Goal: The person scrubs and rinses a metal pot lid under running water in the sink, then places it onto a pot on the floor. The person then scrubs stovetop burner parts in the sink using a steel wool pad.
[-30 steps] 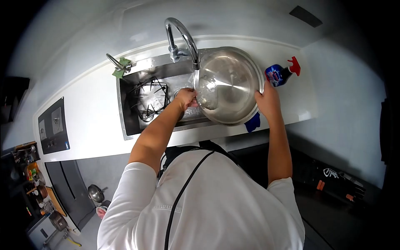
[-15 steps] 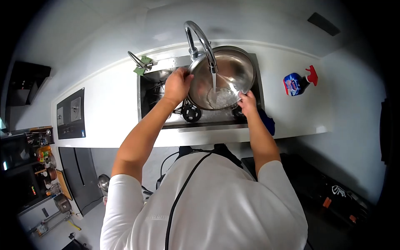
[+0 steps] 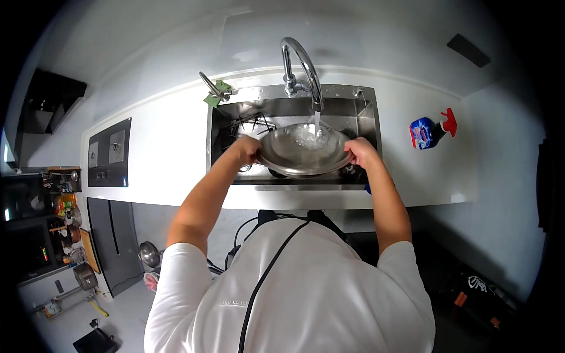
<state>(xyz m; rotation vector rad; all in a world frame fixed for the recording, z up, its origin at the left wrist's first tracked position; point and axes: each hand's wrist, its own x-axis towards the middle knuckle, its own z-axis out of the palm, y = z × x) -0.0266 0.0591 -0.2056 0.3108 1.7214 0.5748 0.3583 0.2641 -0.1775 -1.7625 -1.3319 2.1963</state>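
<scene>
My desk [image 3: 168, 141] was a long white top, its front edge running just ahead of my body. A steel sink [image 3: 376, 129] was let into it, with a black grate [image 3: 254, 122] on the sink's floor toward the left. The tap [image 3: 310, 69] rose at the sink's back edge; at the back left corner stood a small tap [image 3: 208, 81], a green cloth [image 3: 212, 102] at its base. Farther left, the dark hob [image 3: 107, 156] sat in the desk. Right of the sink, apart from it, was a spray bottle [image 3: 424, 133].
</scene>
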